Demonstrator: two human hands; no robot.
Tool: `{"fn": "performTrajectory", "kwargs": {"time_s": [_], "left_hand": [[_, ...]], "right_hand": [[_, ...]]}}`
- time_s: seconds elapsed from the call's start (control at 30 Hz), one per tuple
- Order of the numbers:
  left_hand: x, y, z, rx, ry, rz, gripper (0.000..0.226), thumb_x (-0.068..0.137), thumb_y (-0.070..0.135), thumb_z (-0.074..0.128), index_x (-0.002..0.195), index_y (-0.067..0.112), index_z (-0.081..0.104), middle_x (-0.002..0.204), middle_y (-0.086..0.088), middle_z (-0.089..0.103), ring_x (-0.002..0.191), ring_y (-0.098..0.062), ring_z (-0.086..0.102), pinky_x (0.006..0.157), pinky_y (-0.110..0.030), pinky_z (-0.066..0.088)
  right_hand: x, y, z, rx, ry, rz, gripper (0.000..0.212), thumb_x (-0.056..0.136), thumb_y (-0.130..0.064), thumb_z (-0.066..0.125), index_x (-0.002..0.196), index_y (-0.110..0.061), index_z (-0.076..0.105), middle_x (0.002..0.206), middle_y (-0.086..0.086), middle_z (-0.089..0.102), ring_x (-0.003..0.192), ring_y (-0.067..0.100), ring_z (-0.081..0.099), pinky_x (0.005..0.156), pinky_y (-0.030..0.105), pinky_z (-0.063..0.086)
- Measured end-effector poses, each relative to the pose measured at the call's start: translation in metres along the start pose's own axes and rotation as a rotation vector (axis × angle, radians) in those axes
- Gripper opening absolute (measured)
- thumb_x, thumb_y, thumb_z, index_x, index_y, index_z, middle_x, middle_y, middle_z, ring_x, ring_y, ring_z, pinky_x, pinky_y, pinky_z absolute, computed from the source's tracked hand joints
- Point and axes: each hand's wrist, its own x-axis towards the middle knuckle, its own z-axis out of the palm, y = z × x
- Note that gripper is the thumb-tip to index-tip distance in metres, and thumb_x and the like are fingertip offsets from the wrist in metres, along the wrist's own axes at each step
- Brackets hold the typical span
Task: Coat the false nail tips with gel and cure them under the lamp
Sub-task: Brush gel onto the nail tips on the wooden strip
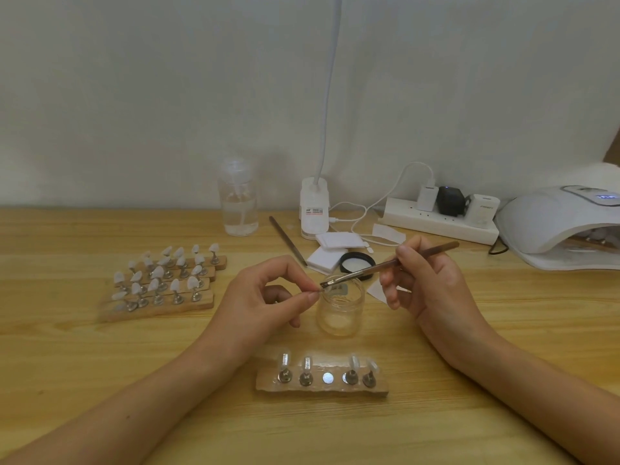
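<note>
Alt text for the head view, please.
Over a glass jar, the right hand holds a brush to a small piece pinched by the left hand. A wooden holder with four nail tips lies nearer; a curing lamp stands far right.

The left hand's thumb and forefinger are covering most of the small piece they are pinching, leaving it too tiny to identify, and the right hand's fingers are hiding the middle of the brush handle. The curing lamp is running off the right edge, its lit display is blurring into unreadable blue marks, and shadow is concealing whatever is lying in its mouth. The desk lamp's neck is leaving the top edge, the print on its base label is smearing beyond reading, and both forearms are passing out of the bottom edge.
</note>
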Motion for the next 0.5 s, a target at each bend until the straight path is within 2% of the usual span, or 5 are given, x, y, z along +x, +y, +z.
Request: {"fn": "performTrajectory", "kwargs": {"time_s": [0.13,0.27,0.43,0.5], "left_hand": [[-0.0004,0.0004,0.0002,-0.002,0.0,-0.008,0.013,0.081,0.012,0.076,0.075,0.021,0.069,0.076,0.001,0.07,0.056,-0.01,0.062,0.063,-0.024,0.053],[-0.0004,0.0014,0.0003,-0.001,-0.001,-0.012,0.013,0.081,0.011,0.076,0.075,0.021,0.069,0.079,0.0,0.071,0.057,-0.009,0.062,0.065,-0.025,0.053],[-0.0004,0.0013,0.0007,-0.001,0.0,-0.011,0.014,0.081,0.01,0.076,0.075,0.02,0.069,0.075,0.002,0.07,0.056,-0.009,0.062,0.062,-0.022,0.052],[-0.0004,0.0012,0.0002,-0.003,-0.002,-0.009,0.014,0.081,0.01,0.076,0.074,0.02,0.069,0.076,0.003,0.07,0.056,-0.009,0.062,0.061,-0.021,0.052]], "right_hand": [[0.0025,0.003,-0.0033,0.005,0.091,0.025,0.02,0.083,-0.031,0.057,0.083,-0.012,0.051,0.064,0.003,0.063,0.054,0.013,0.057,0.048,0.022,0.048],[0.0013,0.0014,-0.0013,0.016,0.011,-0.004,0.02,0.085,-0.032,0.057,0.082,-0.013,0.052,0.066,0.005,0.063,0.054,0.013,0.058,0.047,0.022,0.048],[0.003,0.0038,-0.0037,-0.002,0.1,0.028,0.017,0.09,-0.027,0.054,0.083,-0.012,0.052,0.064,0.003,0.063,0.054,0.013,0.057,0.047,0.022,0.048],[0.0031,0.0024,-0.0032,0.026,0.061,0.014,0.018,0.088,-0.029,0.055,0.083,-0.012,0.051,0.064,0.003,0.063,0.053,0.013,0.056,0.047,0.022,0.048]]}}
